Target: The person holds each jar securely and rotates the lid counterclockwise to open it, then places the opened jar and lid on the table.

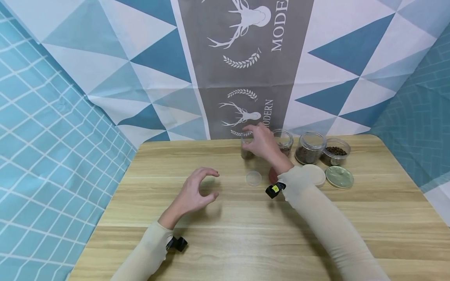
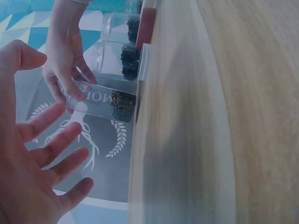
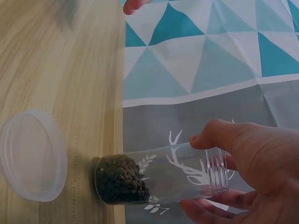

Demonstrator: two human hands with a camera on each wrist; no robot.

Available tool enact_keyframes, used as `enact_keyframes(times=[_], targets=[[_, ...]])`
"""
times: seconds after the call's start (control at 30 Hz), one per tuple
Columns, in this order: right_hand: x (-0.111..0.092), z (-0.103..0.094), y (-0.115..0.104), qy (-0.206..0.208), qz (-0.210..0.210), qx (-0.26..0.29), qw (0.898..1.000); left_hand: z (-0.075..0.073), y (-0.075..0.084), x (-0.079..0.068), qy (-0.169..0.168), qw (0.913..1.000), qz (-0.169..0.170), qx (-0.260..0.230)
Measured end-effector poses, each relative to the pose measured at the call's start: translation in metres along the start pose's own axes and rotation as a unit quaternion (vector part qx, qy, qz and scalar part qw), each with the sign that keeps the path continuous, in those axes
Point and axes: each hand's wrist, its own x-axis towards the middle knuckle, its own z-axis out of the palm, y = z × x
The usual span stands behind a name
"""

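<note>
At the back edge of the table, my right hand (image 1: 263, 143) holds a clear plastic jar (image 3: 163, 175) near its threaded, uncapped mouth, thumb on one side and fingers on the other. Dark brown bean-like pieces (image 3: 120, 179) fill the jar's lower part. Its base is at the tabletop; whether it touches is hard to tell. A translucent round lid (image 3: 35, 156) lies in front of the jar. My left hand (image 1: 192, 191) hovers over the table to the left, fingers spread and loosely bent, with nothing in it.
To the right stand more uncapped clear jars, one behind my right hand (image 1: 283, 142), a wide one (image 1: 309, 150) and a low one (image 1: 335, 152) with brown pieces. Before them lie a red lid (image 1: 273, 176), a white lid (image 1: 315, 175) and a green lid (image 1: 339, 177). A patterned cloth hangs behind.
</note>
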Motion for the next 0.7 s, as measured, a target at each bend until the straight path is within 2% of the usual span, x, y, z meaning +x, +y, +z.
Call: enact_keyframes(times=[0.23,0.7], targets=[[0.0006,0.0053,-0.0001,0.02,-0.001,-0.003,1.0,0.0006,-0.0004,-0.0027,0.002,0.9997,0.021,0.011],[0.0003,0.0094,0.0031,0.022,-0.004,-0.013,1.0,0.0018,0.0011,-0.0039,-0.009,0.9998,0.013,0.015]])
